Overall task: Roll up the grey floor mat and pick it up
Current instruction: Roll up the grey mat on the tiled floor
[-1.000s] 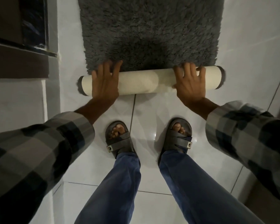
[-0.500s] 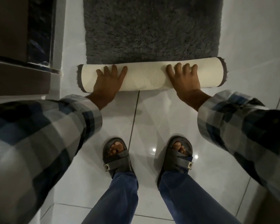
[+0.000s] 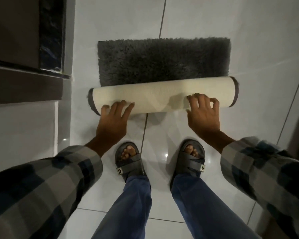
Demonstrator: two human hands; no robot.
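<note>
The grey floor mat (image 3: 164, 62) lies on white tiles, shaggy side up, with its near part rolled into a cream-backed tube (image 3: 154, 95) lying crosswise in front of me. My left hand (image 3: 113, 122) rests with spread fingers on the near side of the roll's left end. My right hand (image 3: 203, 114) presses its curled fingertips on the roll near the right end. Neither hand is closed around the roll.
My two feet in grey sandals (image 3: 129, 161) stand close behind the roll. A dark door frame and step (image 3: 29, 80) run along the left. White floor tiles (image 3: 266, 49) stretch beyond and to the right of the mat.
The roll has moved farther along the mat and grown thicker, leaving less flat pile showing. Both hands have slid back from the top of the roll to its near side.
</note>
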